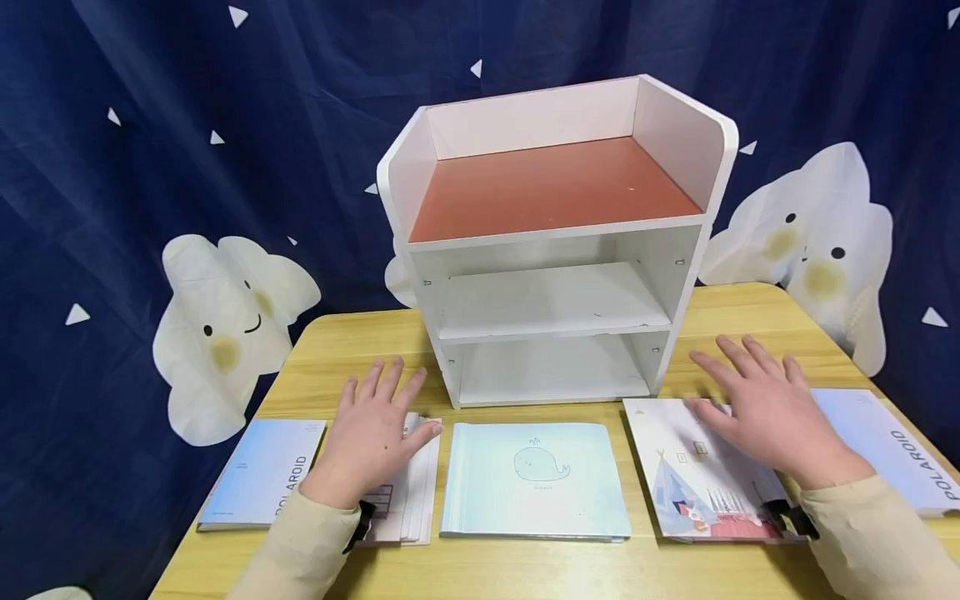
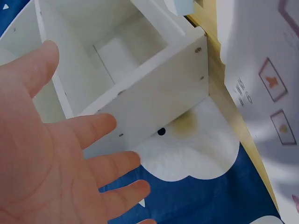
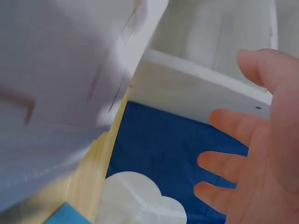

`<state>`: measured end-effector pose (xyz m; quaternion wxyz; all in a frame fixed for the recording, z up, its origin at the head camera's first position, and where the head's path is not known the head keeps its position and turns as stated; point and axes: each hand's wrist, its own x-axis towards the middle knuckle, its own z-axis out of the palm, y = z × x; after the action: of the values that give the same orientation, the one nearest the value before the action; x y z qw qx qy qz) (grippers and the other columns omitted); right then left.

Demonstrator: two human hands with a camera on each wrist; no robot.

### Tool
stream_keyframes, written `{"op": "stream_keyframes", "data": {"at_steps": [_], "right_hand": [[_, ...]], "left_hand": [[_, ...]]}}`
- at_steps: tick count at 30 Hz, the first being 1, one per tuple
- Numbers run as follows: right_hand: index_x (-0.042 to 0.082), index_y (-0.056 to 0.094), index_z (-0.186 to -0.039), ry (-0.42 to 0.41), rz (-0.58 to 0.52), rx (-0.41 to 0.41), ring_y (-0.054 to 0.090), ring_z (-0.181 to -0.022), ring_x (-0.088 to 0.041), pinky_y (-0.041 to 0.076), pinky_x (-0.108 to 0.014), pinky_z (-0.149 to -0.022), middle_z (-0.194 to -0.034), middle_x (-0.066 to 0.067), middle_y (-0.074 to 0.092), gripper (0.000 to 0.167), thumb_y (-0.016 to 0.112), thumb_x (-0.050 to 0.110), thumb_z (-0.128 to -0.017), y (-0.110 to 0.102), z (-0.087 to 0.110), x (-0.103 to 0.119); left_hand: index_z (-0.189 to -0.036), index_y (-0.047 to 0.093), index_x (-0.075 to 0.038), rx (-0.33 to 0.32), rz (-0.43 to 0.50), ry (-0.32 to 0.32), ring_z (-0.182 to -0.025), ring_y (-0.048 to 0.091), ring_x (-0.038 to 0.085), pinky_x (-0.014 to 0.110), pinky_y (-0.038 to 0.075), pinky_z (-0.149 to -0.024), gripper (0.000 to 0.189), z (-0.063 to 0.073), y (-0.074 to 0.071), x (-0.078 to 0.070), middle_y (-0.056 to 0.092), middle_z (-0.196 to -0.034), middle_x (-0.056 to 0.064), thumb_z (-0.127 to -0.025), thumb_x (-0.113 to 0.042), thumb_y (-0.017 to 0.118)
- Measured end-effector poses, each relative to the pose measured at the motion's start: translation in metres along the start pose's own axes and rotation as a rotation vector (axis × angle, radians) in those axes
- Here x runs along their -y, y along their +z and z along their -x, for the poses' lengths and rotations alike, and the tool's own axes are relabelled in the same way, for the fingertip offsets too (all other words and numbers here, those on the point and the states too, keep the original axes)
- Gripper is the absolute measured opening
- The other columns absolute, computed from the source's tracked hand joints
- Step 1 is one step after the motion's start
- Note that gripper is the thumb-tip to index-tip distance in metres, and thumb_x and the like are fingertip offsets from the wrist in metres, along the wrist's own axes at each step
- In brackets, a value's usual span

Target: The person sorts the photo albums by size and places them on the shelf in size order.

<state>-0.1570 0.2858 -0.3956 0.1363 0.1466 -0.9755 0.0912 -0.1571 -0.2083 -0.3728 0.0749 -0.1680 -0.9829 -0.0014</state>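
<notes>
My left hand (image 1: 372, 442) is spread above a white booklet (image 1: 422, 487) with loose-looking page edges, partly hidden by the hand and wrist. Fingers splayed, my right hand (image 1: 776, 421) hovers over a white picture book (image 1: 678, 467) with a tent drawing and casts a shadow on it. Neither palm holds anything: both the left palm (image 2: 42, 158) and the right palm (image 3: 266, 172) show bare in the wrist views. Between the hands lies a pale blue album (image 1: 487, 483) with a whale on its cover.
Behind the books stands a white shelf unit (image 1: 555, 233) with a red-brown top and two open compartments. Blue Polaroid albums lie at the far left (image 1: 258, 467) and far right (image 1: 873, 437) of the wooden table (image 1: 352, 350). A dark blue curtain (image 1: 315, 167) with cloud prints hangs behind.
</notes>
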Motion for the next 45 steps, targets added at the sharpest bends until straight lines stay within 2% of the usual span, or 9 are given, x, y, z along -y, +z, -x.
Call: {"op": "stream_keyframes", "data": {"at_steps": [4,7,13,17,21,27,35,40,45], "right_hand": [[0.01,0.056,-0.143,-0.016,-0.056,0.037,0.027,-0.14,-0.055,0.013,-0.081,-0.104,-0.152,-0.029,0.039,0.06,0.064,0.048,-0.097,-0.002,0.002,0.006],[0.01,0.06,-0.139,-0.046,-0.083,0.047,0.033,-0.136,-0.055,0.021,-0.078,-0.103,-0.148,-0.029,0.044,0.055,0.067,0.043,-0.096,-0.004,0.004,0.012],[0.01,0.064,-0.135,-0.122,-0.172,0.023,0.046,-0.128,-0.05,0.034,-0.069,-0.101,-0.14,-0.025,0.054,0.046,0.071,0.031,-0.095,-0.006,0.005,0.026],[0.011,0.061,-0.139,-0.109,-0.255,0.075,0.046,-0.13,-0.05,0.037,-0.068,-0.101,-0.144,-0.023,0.051,0.046,0.067,0.032,-0.099,-0.009,0.006,0.036],[0.012,0.057,-0.143,-0.092,-0.331,0.131,0.044,-0.133,-0.047,0.037,-0.068,-0.102,-0.148,-0.021,0.049,0.048,0.063,0.034,-0.102,-0.009,0.007,0.044],[0.016,0.057,-0.143,-0.11,-0.468,0.15,0.047,-0.133,-0.042,0.039,-0.064,-0.103,-0.145,-0.017,0.053,0.044,0.063,0.032,-0.102,-0.003,0.006,0.054],[0.018,0.053,-0.147,-0.117,-0.542,0.236,0.052,-0.13,-0.038,0.046,-0.059,-0.099,-0.146,-0.009,0.053,0.05,0.056,0.044,-0.104,0.007,-0.006,0.071],[0.016,0.05,-0.148,-0.098,-0.627,0.33,0.06,-0.122,-0.031,0.052,-0.049,-0.095,-0.144,-0.01,0.054,0.055,0.056,0.047,-0.103,0.016,-0.017,0.082],[0.011,0.044,-0.152,-0.033,-0.69,0.433,0.062,-0.121,-0.029,0.054,-0.042,-0.093,-0.144,-0.019,0.054,0.061,0.058,0.044,-0.103,0.022,-0.018,0.089]], "left_hand": [[-0.155,0.045,-0.016,0.0,0.025,0.019,-0.145,0.03,0.046,0.067,0.026,-0.112,0.078,0.001,0.0,-0.005,0.04,-0.156,0.021,-0.096,-0.066,0.054],[-0.152,0.047,-0.014,0.007,0.063,0.031,-0.141,0.035,0.047,0.065,0.031,-0.111,0.075,0.002,0.0,-0.011,0.045,-0.152,0.022,-0.095,-0.06,0.06],[-0.152,0.047,-0.012,0.031,0.135,0.052,-0.138,0.041,0.045,0.061,0.036,-0.109,0.073,0.003,0.002,-0.02,0.047,-0.151,0.019,-0.095,-0.054,0.065],[-0.153,0.046,-0.013,0.044,0.166,0.061,-0.137,0.045,0.041,0.058,0.039,-0.109,0.072,0.003,0.005,-0.024,0.047,-0.151,0.017,-0.095,-0.051,0.066],[-0.154,0.045,-0.015,0.068,0.212,0.035,-0.135,0.048,0.037,0.058,0.046,-0.102,0.071,0.002,0.008,-0.027,0.048,-0.151,0.014,-0.097,-0.052,0.064],[-0.15,0.05,-0.014,0.075,0.363,-0.048,-0.13,0.054,0.031,0.055,0.05,-0.096,0.064,-0.001,0.01,-0.033,0.054,-0.147,0.01,-0.098,-0.048,0.063],[-0.15,0.049,-0.012,0.122,0.543,-0.142,-0.107,0.067,0.027,0.049,0.054,-0.086,0.061,-0.012,0.015,-0.034,0.057,-0.142,0.012,-0.099,-0.044,0.062],[-0.15,0.049,-0.01,0.171,0.608,-0.165,-0.113,0.064,0.029,0.052,0.051,-0.094,0.062,-0.018,0.021,-0.037,0.057,-0.142,0.014,-0.099,-0.044,0.062],[-0.15,0.048,-0.009,0.198,0.609,-0.163,-0.125,0.057,0.033,0.055,0.046,-0.101,0.064,-0.02,0.026,-0.04,0.059,-0.139,0.015,-0.099,-0.046,0.06]]}}
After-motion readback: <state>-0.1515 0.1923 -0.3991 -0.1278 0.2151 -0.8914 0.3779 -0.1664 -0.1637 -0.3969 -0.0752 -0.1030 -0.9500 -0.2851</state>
